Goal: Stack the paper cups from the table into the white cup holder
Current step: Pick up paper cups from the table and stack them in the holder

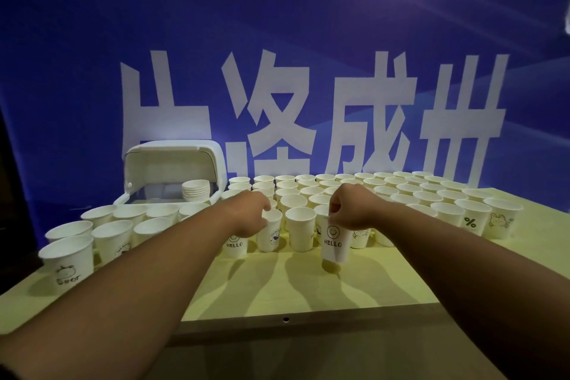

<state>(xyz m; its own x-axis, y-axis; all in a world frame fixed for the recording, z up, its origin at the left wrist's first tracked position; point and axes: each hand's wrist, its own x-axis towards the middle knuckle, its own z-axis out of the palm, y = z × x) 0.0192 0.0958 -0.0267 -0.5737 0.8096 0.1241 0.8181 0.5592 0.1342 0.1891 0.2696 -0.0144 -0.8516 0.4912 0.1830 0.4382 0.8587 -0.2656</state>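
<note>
Crowding both hands: upright paper cups [300, 227], white cup holder [172, 170] far-left.

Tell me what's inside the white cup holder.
The white cup holder, lid open, shows one short stack of paper cups inside. Its front wall hides the stack's bottom and anything lower.

Cup holder [172, 170] left, behind cups [300, 227] on table [308, 287]

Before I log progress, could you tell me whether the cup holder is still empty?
No, a short stack of cups already sits inside the open cup holder.
</note>
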